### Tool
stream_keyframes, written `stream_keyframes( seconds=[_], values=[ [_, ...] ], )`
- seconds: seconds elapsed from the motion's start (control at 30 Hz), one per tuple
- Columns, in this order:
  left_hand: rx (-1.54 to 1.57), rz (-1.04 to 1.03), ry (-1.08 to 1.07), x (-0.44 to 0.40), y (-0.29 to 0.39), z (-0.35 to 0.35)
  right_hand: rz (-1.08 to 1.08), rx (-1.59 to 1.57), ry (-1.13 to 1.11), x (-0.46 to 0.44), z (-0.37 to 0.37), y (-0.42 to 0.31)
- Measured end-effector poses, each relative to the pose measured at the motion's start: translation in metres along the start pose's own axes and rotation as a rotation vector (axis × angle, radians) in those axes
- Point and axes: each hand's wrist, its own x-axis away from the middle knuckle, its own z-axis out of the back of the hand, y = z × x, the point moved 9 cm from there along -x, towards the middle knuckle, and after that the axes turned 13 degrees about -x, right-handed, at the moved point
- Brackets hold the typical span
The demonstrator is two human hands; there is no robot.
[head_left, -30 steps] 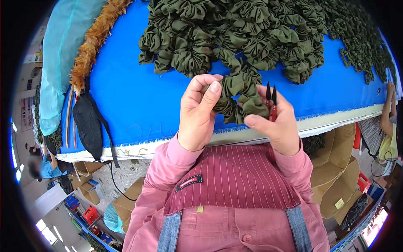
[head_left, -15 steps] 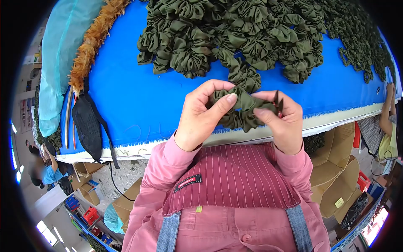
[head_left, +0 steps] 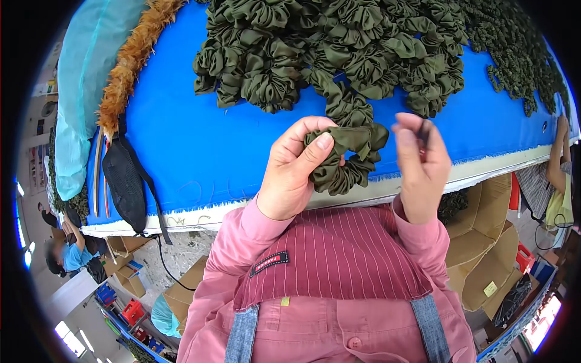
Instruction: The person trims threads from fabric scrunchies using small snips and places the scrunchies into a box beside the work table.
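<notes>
Status: we've got one ruffled green loop (head_left: 357, 140) in work, raised over the blue cloth (head_left: 181, 151), just on the wearer's side of the green pile (head_left: 363, 60). It reads as a ring, gathered all the way round as far as the fingers let us see, so we'd judge the shaping done on this piece; whether any trimming is left on it, we can't tell. A short ruffled strand (head_left: 348, 106) comes off the near edge of the pile and meets or overlaps the loop; we can't tell whether they're joined. Backlog: the pile is a big heap of similar pieces, nothing visible separates handled from unhandled, so no done/left count from us. The dark chain-like mass (head_left: 514, 54) right of the pile may be another batch; can't confirm. Left hand (head_left: 290, 172), near side of the pile: thumb on top, fingers curled behind, pinching the loop's left part firmly enough to carry it. Right hand (head_left: 423, 169), near the pile's right front corner: off the loop with a gap between, fingers bent and only part closed, keeping a dark tool (head_left: 425, 130) with a bit of red tucked among them. Blur there, so we can't call the tool's type or whether it's cutting-ready. Nothing else in that hand that we can see.
</notes>
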Motion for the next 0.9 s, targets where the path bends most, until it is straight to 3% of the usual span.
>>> stream_keyframes(
  seconds=[0.1, 0.23, 0.57, 0.9],
  values=[
    [-0.057, 0.013, 0.043, 0.001, 0.001, 0.003, 0.14, -0.016, 0.072, 0.007, 0.006, -0.018],
    [-0.166, -0.029, 0.042, 0.001, 0.005, 0.0, 0.305, 0.315, -0.242, 0.017, -0.026, -0.03],
    [-0.209, -0.09, 0.078, 0.004, 0.01, -0.004, 0.473, 0.551, -0.201, 0.022, -0.034, -0.035],
    [-0.224, -0.099, 0.064, 0.003, 0.01, -0.006, 0.519, 0.54, -0.218, 0.022, -0.037, -0.034]
  ],
)
